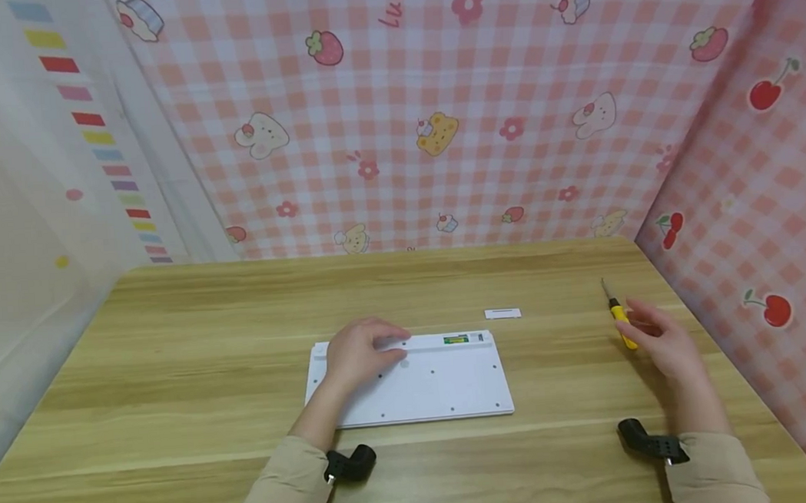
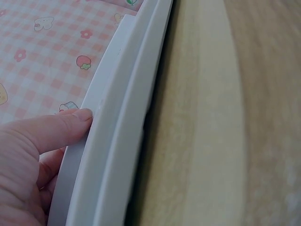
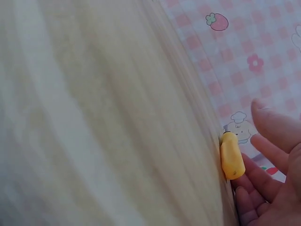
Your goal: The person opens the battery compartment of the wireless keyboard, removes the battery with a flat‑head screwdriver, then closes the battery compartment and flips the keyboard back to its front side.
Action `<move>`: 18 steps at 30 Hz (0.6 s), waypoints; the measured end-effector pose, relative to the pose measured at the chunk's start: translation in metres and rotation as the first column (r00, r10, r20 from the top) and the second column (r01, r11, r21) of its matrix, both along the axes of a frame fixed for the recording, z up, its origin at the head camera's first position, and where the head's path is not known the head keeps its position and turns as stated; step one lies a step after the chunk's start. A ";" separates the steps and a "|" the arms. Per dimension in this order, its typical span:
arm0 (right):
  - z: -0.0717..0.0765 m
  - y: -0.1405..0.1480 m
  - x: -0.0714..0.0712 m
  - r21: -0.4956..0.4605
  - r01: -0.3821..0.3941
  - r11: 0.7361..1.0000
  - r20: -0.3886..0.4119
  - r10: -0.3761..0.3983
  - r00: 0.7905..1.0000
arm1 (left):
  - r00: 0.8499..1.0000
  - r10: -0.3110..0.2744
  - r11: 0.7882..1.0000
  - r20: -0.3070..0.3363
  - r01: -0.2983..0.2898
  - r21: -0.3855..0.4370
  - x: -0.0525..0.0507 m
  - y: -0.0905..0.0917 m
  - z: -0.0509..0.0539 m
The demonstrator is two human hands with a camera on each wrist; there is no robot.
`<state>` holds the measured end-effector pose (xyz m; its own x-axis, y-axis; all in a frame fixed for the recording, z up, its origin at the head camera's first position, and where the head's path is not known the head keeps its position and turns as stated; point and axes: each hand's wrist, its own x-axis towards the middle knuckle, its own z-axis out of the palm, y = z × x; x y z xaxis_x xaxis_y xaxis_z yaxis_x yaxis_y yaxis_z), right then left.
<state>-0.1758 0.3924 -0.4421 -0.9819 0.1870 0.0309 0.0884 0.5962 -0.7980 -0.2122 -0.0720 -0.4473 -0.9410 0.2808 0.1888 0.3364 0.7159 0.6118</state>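
A white keyboard (image 1: 418, 393) lies underside up on the wooden table, with a green battery (image 1: 456, 340) showing in the slot along its far edge. My left hand (image 1: 361, 355) rests on its far left part, thumb and fingers at the raised ridge; in the left wrist view that hand (image 2: 42, 150) touches the keyboard's edge (image 2: 113, 127). A yellow-handled screwdriver (image 1: 619, 317) lies at the right, tip pointing away. Around its handle my right hand (image 1: 668, 347) is spread, and in the right wrist view the hand (image 3: 270, 179) has its fingers beside the yellow handle (image 3: 232, 157), thumb apart from it.
A small white cover (image 1: 502, 314) lies beyond the keyboard's far right corner. Patterned cloth (image 1: 402, 128) hangs behind the table (image 1: 239, 292) and along its right side, with pale cloth at the left. Black wrist mounts sit on both sleeves.
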 end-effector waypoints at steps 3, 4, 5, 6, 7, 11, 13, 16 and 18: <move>-0.002 0.000 0.000 0.010 0.006 1.000 0.006 -0.006 1.000 | 1.000 0.000 1.000 -0.004 0.000 0.003 0.000 -0.001 0.000; -0.003 0.000 -0.001 0.012 0.009 1.000 0.008 -0.009 1.000 | 1.000 0.001 1.000 -0.004 -0.001 0.002 0.000 -0.001 0.000; -0.004 0.000 -0.001 0.017 0.008 1.000 0.012 -0.008 1.000 | 1.000 0.001 1.000 -0.005 -0.001 0.003 0.000 -0.002 0.000; -0.004 0.000 -0.001 0.021 0.008 1.000 0.015 -0.009 1.000 | 1.000 0.002 1.000 -0.004 -0.002 0.002 0.000 -0.002 0.000; -0.004 0.000 -0.001 0.025 0.007 1.000 0.017 -0.008 1.000 | 1.000 0.002 1.000 -0.005 -0.002 0.001 0.000 -0.002 0.000; -0.005 -0.001 -0.003 0.042 0.013 0.999 0.026 -0.014 1.000 | 1.000 0.002 1.000 -0.006 -0.002 0.004 0.000 -0.002 0.000; -0.006 -0.002 -0.004 0.056 0.016 0.998 0.022 -0.017 1.000 | 1.000 0.003 1.000 -0.006 -0.003 0.006 0.000 -0.001 0.000; -0.007 -0.002 -0.004 0.100 0.014 0.995 0.006 -0.015 1.000 | 1.000 0.004 1.000 -0.005 -0.004 0.009 0.000 -0.001 0.000; -0.007 -0.002 -0.004 0.126 0.007 0.992 -0.010 -0.006 1.000 | 1.000 0.004 1.000 -0.004 -0.004 0.010 0.000 0.000 -0.001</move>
<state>-0.1797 0.3908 -0.4487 -0.9802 0.1874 0.0638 0.0854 0.6913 -0.7175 -0.2124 -0.0723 -0.4480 -0.9414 0.2748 0.1953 0.3357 0.7111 0.6177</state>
